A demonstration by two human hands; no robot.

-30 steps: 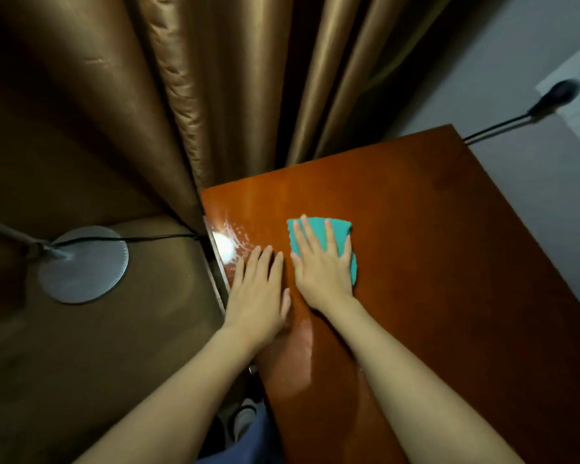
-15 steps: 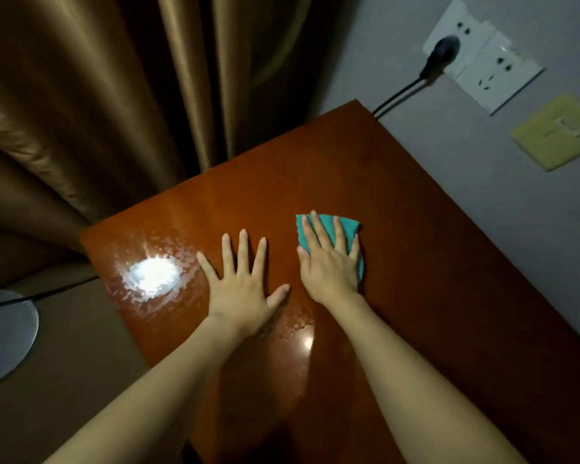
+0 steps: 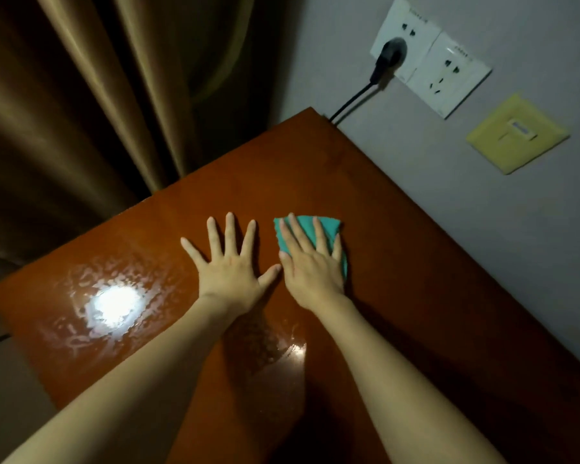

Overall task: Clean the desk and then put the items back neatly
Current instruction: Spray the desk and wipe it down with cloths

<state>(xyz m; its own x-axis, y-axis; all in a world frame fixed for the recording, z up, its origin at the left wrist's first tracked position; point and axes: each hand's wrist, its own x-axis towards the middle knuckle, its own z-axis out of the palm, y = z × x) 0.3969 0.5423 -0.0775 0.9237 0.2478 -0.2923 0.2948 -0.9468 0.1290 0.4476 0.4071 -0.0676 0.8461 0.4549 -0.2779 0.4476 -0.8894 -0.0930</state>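
Reddish-brown glossy wood desk (image 3: 399, 296) fills the lower frame, dim room, top streaked wet. Two glare spots on it: small one between the forearms near the front, big bright one with smeared droplets at the left end. Left hand (image 3: 230, 269) lies flat on bare wood, palm down, fingers straight and spread wide, holding nothing; its thumb tip sits just beside the right thumb, contact unclear. Right hand (image 3: 310, 266) is flat too, fingers (image 3: 318, 234) straight and slightly fanned, pressing down on a teal cleaning cloth (image 3: 329, 229), no curl or pinch. Cloth lies mid-desk under the right palm and fingers; its far edge shows past the fingertips and its right edge past the little finger. Beyond the desk's left and far-left edges hang brown satin curtains (image 3: 98, 95). Grey wall (image 3: 449, 212) runs along the desk's right side. On it: a white double socket plate (image 3: 449, 72) with a black plug (image 3: 390, 53) in the left outlet, its cable (image 3: 352, 102) dropping behind the far desk corner, and a yellowed wall plate (image 3: 516, 133) just right of and below the sockets.
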